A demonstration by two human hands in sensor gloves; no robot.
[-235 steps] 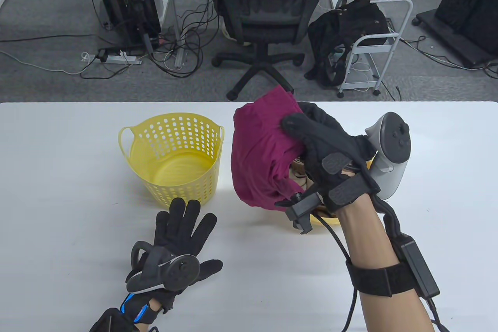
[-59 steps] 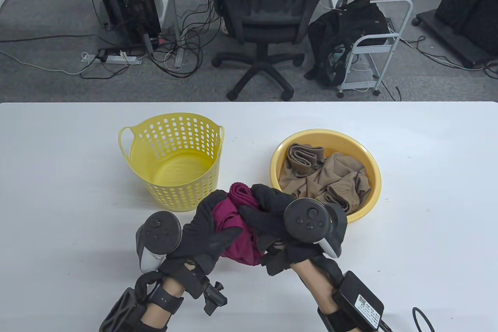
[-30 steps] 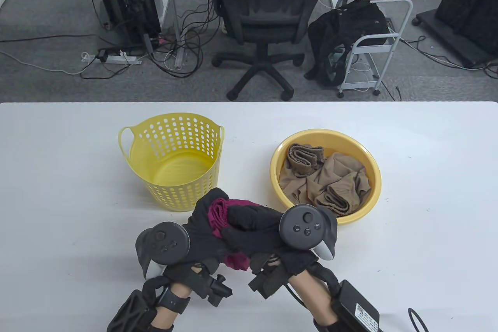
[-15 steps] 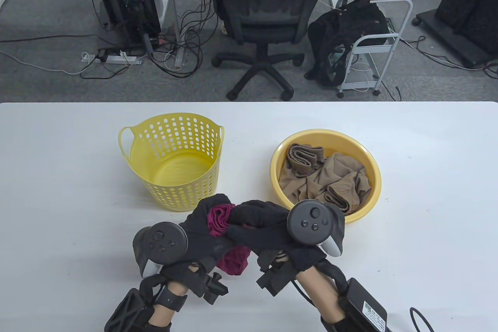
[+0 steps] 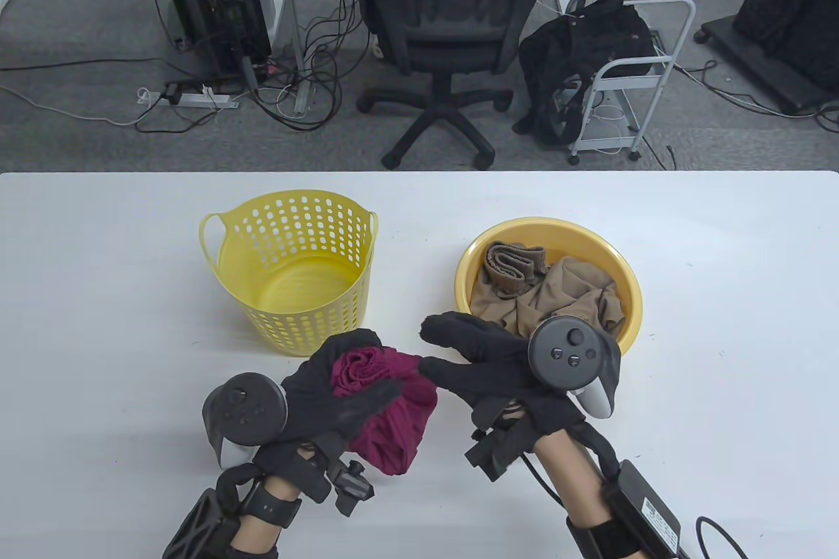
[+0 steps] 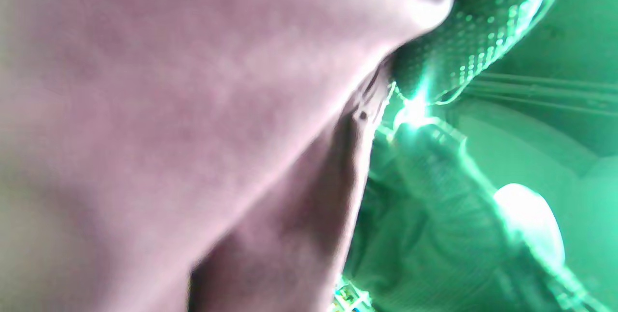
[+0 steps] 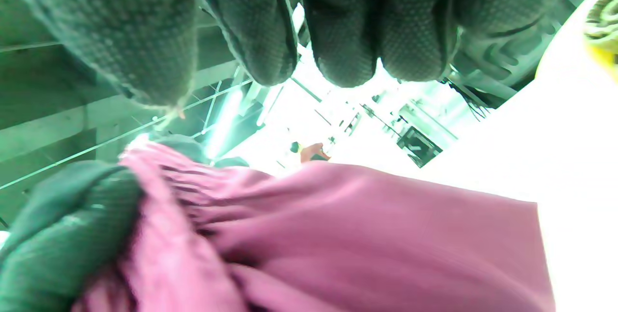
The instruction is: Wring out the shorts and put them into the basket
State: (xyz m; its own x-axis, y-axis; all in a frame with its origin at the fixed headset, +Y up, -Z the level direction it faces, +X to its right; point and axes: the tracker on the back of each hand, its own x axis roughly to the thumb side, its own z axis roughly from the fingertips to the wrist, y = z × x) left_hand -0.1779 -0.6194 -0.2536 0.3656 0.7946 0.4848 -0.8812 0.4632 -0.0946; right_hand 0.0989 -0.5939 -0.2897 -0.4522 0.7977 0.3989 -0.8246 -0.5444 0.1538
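We see a wide white flat-topped table (image 5: pixel 98 336) that fills the lower part of the table view. On it, left of centre, stands an upright yellow perforated plastic basket (image 5: pixel 292 274) with loop handles at its rim. To its right, apart from it, sits a round yellow plastic basin (image 5: pixel 626 297) holding crumpled tan cloth (image 5: pixel 557 297). We cannot tell whether the bunched magenta fabric shorts (image 5: pixel 387 408) near the front edge touch the tabletop.
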